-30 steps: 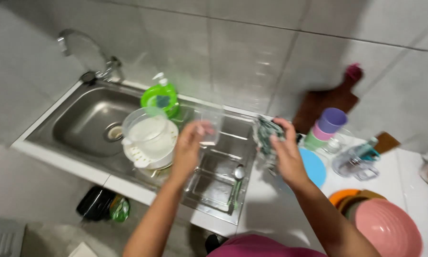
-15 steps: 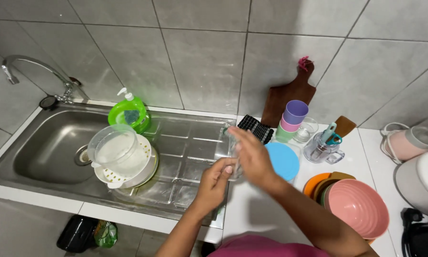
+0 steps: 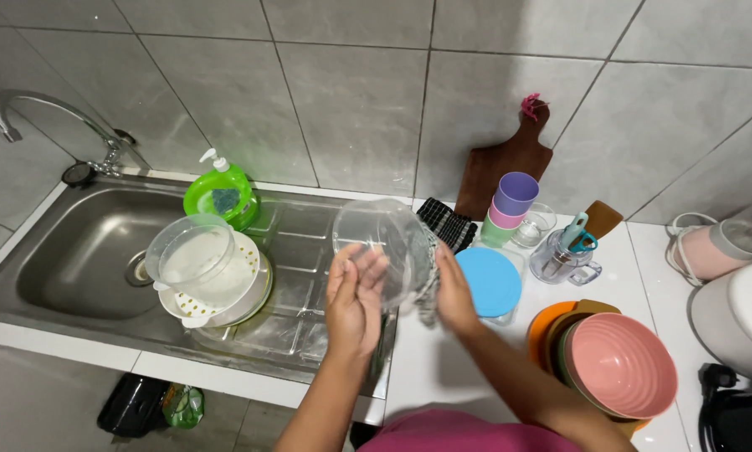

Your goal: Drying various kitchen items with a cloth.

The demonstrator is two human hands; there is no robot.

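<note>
My left hand holds a clear plastic container by its near side, tilted with its mouth toward me, above the sink's drainboard. My right hand grips a dark checked cloth and presses it against the container's right side. The cloth hangs partly behind the container and partly below my fingers.
A white colander with clear tubs sits at the sink basin's right. A green soap dispenser and tap stand behind. On the counter: blue lid, stacked cups, cutting board, pink bowl stack, glass mug with utensils.
The view has swung right and closer. The clear container has come up from near the drainboard and turned its mouth toward me; both hands are now on it with the cloth.
</note>
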